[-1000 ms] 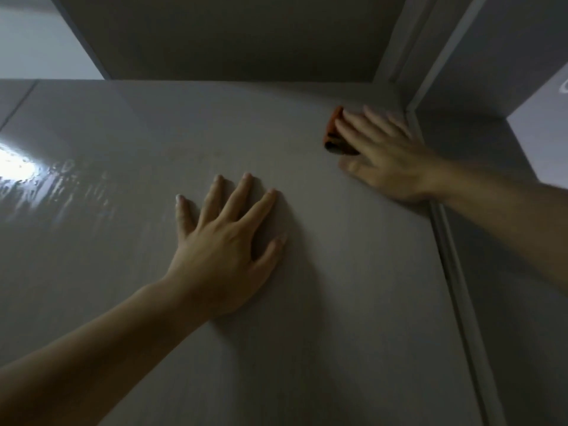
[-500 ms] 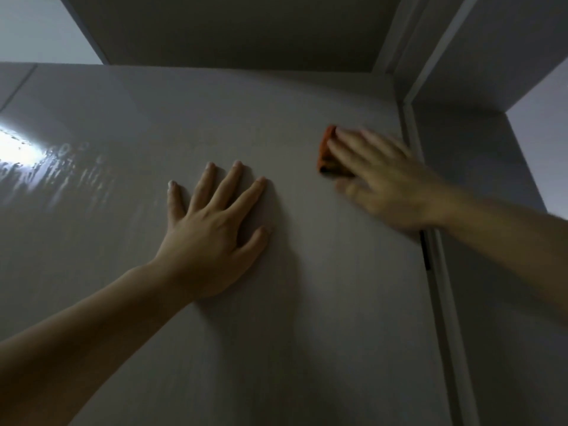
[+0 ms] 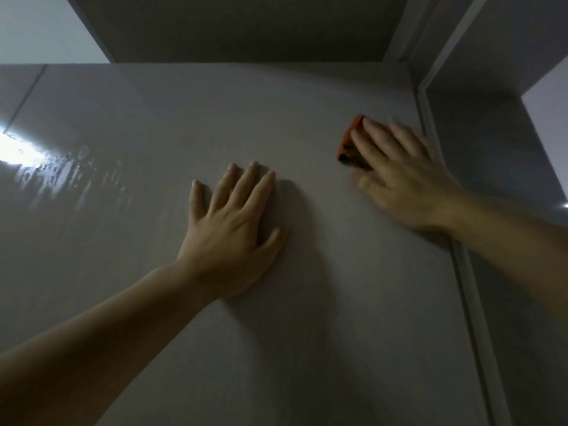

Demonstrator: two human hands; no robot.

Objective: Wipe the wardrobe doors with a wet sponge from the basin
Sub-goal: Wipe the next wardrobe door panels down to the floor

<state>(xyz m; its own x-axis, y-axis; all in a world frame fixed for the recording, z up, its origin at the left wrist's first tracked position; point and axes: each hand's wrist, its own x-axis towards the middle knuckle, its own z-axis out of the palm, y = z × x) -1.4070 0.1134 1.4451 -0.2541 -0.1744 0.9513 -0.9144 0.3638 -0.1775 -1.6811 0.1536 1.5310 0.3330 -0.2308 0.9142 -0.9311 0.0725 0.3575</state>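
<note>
My left forearm comes in from the lower left, and my left hand (image 3: pixel 233 238) lies flat on the wardrobe door (image 3: pixel 307 348), palm down, fingers straight and spread, holding nothing. Further up and to the right, my right hand (image 3: pixel 402 186) is blurred. Its fingers (image 3: pixel 365 146) stretch out over the orange sponge (image 3: pixel 349 142) and press it against the panel, and my thumb lies just below the sponge's dark lower edge. Only the sponge's left side shows; the rest is under my fingers. It sits high on the door, near the right edge, close to the pale vertical strip (image 3: pixel 470 302) that runs down that side. My two hands are apart, with bare panel between them. Far off to the left the door carries a wet streaky sheen (image 3: pixel 61 176) catching the light. Above the door's top edge a dark overhang (image 3: pixel 246 26) juts out.
</note>
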